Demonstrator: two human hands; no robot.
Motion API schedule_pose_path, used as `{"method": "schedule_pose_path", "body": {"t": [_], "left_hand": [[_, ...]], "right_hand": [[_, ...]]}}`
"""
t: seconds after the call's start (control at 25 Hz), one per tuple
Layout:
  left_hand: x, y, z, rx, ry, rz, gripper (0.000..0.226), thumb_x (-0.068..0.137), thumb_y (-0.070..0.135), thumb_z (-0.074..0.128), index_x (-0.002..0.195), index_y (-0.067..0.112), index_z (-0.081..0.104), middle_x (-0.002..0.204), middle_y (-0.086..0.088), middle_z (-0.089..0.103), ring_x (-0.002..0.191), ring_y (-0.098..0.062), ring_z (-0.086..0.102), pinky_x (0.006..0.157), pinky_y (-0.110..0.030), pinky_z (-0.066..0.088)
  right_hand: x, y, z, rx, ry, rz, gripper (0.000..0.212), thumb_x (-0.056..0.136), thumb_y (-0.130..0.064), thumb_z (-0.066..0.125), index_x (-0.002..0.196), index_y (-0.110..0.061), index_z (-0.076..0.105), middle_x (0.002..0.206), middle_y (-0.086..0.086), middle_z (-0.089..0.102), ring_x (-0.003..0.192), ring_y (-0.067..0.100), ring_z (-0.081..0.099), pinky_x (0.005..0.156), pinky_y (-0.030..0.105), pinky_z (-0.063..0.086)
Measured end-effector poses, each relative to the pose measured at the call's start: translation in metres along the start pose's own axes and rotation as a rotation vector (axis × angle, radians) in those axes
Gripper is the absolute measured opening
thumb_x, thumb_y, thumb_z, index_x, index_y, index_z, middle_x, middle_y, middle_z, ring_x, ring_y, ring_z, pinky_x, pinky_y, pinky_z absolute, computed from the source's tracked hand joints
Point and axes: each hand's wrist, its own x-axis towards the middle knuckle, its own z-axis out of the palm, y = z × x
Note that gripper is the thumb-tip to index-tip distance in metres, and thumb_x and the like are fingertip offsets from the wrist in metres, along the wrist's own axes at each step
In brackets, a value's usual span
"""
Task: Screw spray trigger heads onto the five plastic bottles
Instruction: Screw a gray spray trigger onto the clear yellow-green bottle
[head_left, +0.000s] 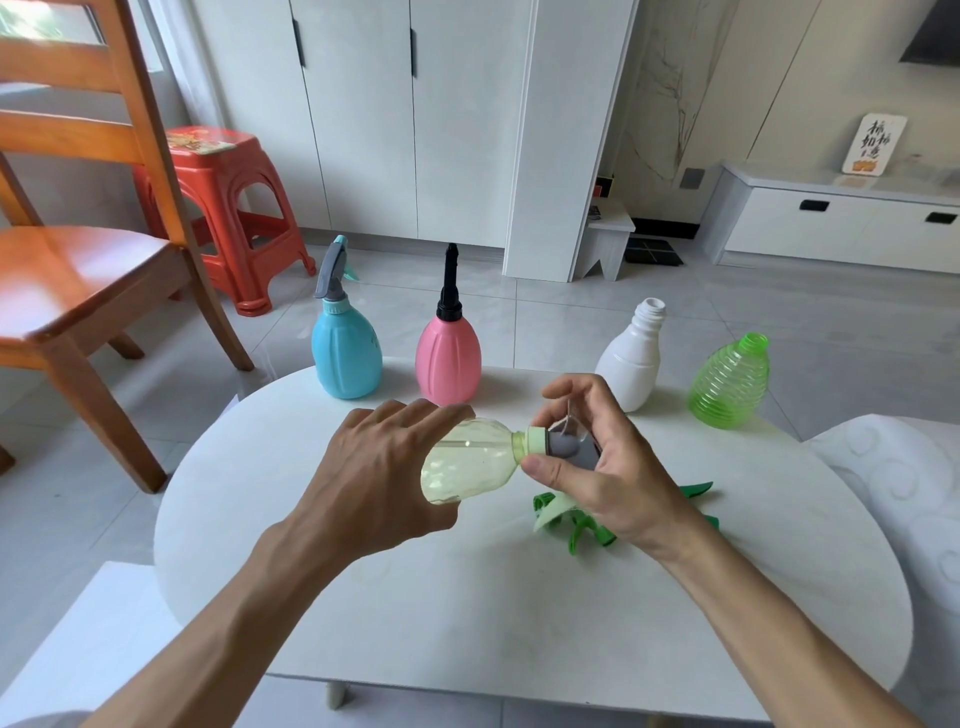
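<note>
My left hand (382, 475) grips a pale yellow see-through bottle (470, 460), held sideways above the white table (467, 613). My right hand (597, 457) is closed on a grey trigger head (569, 448) whose pale green collar sits at the bottle's neck. A blue bottle (345, 353) with a grey trigger and a pink bottle (448, 358) with a black trigger stand at the table's far edge. To their right a white bottle (631, 364) and a ribbed green bottle (730, 384) stand with bare necks. Green trigger heads (576, 525) lie on the table under my right wrist.
A wooden chair (88, 260) stands to the left, with an orange plastic stool (228, 208) behind it. White cabinets line the back wall. A white cushioned seat (909, 493) adjoins the table on the right.
</note>
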Motion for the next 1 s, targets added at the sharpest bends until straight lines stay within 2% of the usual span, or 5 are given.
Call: {"method": "schedule_pose_path", "body": {"t": [0.2, 0.4, 0.56, 0.72, 1.0], "left_hand": [[-0.001, 0.003, 0.001, 0.086, -0.016, 0.058, 0.078, 0.054, 0.042, 0.082, 0.128, 0.026, 0.060, 0.110, 0.006, 0.070, 0.093, -0.027, 0.064, 0.081, -0.041, 0.050], [0.001, 0.002, 0.001, 0.077, -0.009, 0.042, 0.079, 0.055, 0.041, 0.082, 0.129, 0.026, 0.060, 0.110, 0.005, 0.070, 0.093, -0.028, 0.064, 0.080, -0.041, 0.050], [0.000, 0.003, 0.001, 0.100, 0.022, 0.072, 0.081, 0.053, 0.039, 0.085, 0.128, 0.023, 0.062, 0.112, 0.002, 0.070, 0.095, -0.029, 0.065, 0.082, -0.043, 0.050], [0.000, 0.003, 0.003, 0.102, 0.015, 0.072, 0.081, 0.053, 0.041, 0.085, 0.129, 0.024, 0.061, 0.111, 0.002, 0.070, 0.096, -0.029, 0.065, 0.083, -0.042, 0.050], [-0.003, 0.002, 0.007, 0.035, -0.043, 0.045, 0.080, 0.057, 0.046, 0.080, 0.132, 0.030, 0.056, 0.114, 0.008, 0.068, 0.097, -0.024, 0.062, 0.083, -0.039, 0.049]], "right_hand": [[0.000, 0.001, 0.003, -0.016, 0.005, 0.077, 0.011, 0.090, -0.024, 0.072, 0.092, -0.022, 0.061, 0.071, 0.003, 0.055, 0.058, 0.007, 0.058, 0.056, 0.022, 0.047], [0.001, 0.000, 0.001, -0.041, -0.030, 0.094, 0.024, 0.078, -0.023, 0.075, 0.096, -0.029, 0.061, 0.089, -0.011, 0.056, 0.075, 0.009, 0.054, 0.070, 0.035, 0.053], [0.002, -0.001, 0.003, -0.055, -0.006, 0.080, 0.010, 0.090, -0.030, 0.069, 0.094, -0.026, 0.060, 0.071, -0.003, 0.056, 0.057, 0.012, 0.060, 0.056, 0.026, 0.048], [0.002, -0.001, 0.002, -0.038, -0.041, 0.127, 0.023, 0.079, -0.030, 0.073, 0.096, -0.033, 0.059, 0.090, -0.002, 0.056, 0.071, 0.015, 0.057, 0.063, 0.035, 0.051], [0.003, -0.003, -0.005, -0.036, -0.070, 0.238, 0.017, 0.091, -0.046, 0.059, 0.098, -0.031, 0.063, 0.076, -0.001, 0.064, 0.066, 0.021, 0.064, 0.063, 0.032, 0.049]]}}
